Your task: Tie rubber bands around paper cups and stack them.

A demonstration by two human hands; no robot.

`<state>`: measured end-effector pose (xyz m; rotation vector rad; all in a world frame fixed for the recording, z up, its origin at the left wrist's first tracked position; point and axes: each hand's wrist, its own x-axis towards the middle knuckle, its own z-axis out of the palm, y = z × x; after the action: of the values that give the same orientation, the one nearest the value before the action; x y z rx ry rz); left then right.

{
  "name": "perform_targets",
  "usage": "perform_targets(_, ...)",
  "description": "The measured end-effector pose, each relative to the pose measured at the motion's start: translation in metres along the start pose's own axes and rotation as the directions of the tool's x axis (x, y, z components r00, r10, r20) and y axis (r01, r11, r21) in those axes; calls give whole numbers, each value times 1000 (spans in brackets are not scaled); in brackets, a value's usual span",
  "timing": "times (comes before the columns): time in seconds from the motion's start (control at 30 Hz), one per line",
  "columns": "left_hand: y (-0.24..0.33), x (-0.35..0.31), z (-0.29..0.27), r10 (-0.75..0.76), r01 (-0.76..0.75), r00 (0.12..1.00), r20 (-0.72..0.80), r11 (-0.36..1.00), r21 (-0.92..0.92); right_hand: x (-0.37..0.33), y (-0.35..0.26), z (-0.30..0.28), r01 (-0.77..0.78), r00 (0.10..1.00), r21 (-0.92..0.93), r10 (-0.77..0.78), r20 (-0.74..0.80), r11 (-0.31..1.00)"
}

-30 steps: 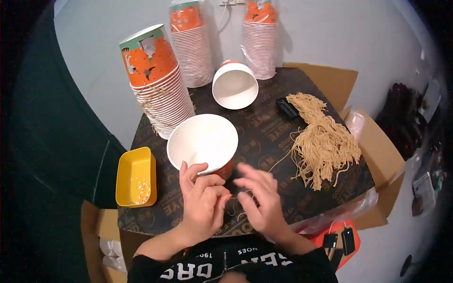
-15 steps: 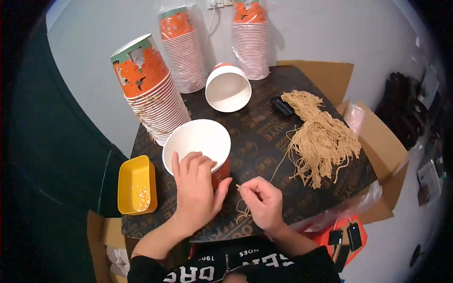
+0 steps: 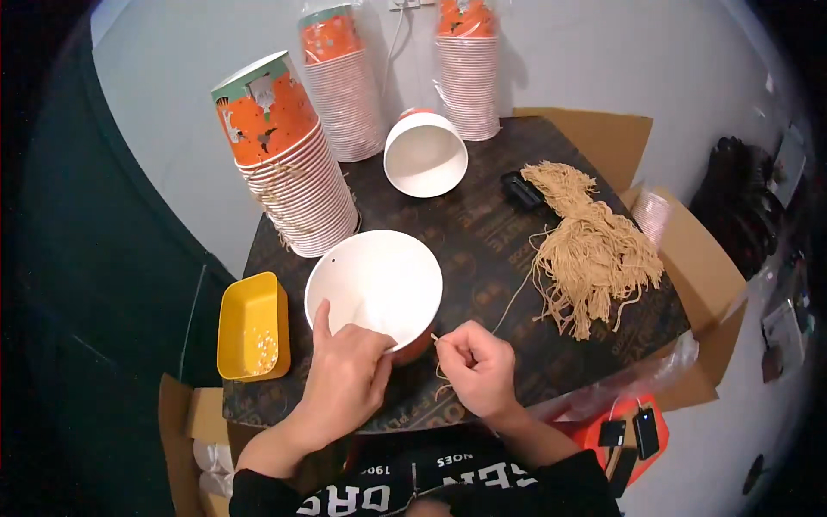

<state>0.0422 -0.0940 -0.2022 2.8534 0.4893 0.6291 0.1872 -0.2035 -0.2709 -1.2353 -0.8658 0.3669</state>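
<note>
A white-lined paper bucket (image 3: pixel 388 280) with an orange outside stands near the table's front, its mouth tipped toward me. My left hand (image 3: pixel 345 379) is closed on its near rim, the fingers at the inside and the index finger raised along the wall. A small dark hole shows below the rim at the far left. Just right of the bucket, my right hand (image 3: pixel 478 366) pinches a thin tan cord (image 3: pixel 517 295), whose short end pokes out from the fingertips. The cord trails back toward a bundle of tan cords (image 3: pixel 594 263).
A tall stack of nested orange-and-green buckets (image 3: pixel 297 185) leans at the left, with cord loops on it. Two bagged stacks (image 3: pixel 349 99) are by the wall. Another bucket (image 3: pixel 426 157) lies on its side. A yellow tray (image 3: pixel 237 323) with small white bits sits at the left edge.
My left hand has closed on the bucket's near rim, and the bucket has tilted further toward me. My right hand keeps its pinch on the cord, almost unmoved. The view has shifted slightly.
</note>
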Motion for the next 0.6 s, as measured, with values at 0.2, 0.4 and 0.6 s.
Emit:
perform_targets(0.2, -1, 0, -11, -4, -4, 993, -119, 997, -71, 0, 4, 2, -21, 999, 13, 20, 31, 1000)
perform_targets(0.4, -14, 12, -20, -8, 2, 995, -99, 998, -63, 2, 5, 3, -21, 999, 15, 20, 43, 1000)
perform_targets(0.6, -16, 33, -30, 8, 23, 986, 164, 982, -187, 4, 4, 4, -53, 997, 28, 51, 51, 998)
